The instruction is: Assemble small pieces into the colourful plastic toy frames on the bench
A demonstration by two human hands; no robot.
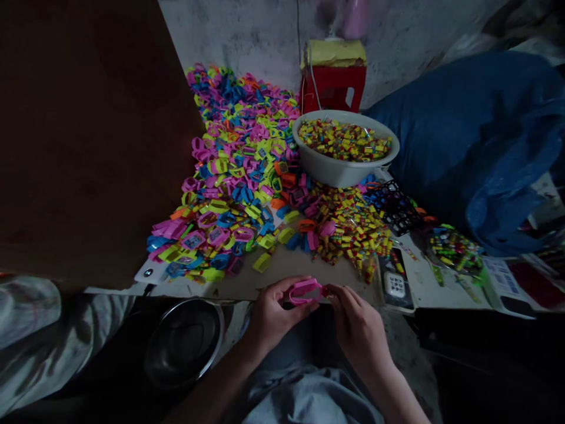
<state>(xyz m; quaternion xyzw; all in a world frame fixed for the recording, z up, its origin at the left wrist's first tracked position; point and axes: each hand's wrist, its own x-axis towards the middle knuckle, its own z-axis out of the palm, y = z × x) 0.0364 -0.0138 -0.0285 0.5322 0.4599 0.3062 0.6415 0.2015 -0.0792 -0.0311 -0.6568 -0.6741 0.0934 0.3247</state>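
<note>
My left hand (281, 312) is closed around a pink plastic toy watch (303, 287), a looped band with a flat case, held just off the table's front edge. Close on its right, my right hand (358, 321) pinches a small red-tipped wrapped piece (325, 291) against the end of the watch. Fingers hide most of that piece, so its exact kind is unclear. Beyond my hands lies a large heap of pink, blue, yellow and orange toy watches (238, 176). To the right of the heap spreads a pile of small yellow-and-red wrapped pieces (353, 221).
A white basin (338, 171) of the same wrapped pieces stands behind the pile, before a red stool (338, 79). A big blue bag (445, 123) bulges at right, near a black plastic grid (395, 206). A brown board (88, 141) blocks the left; a metal bowl (216, 347) sits below.
</note>
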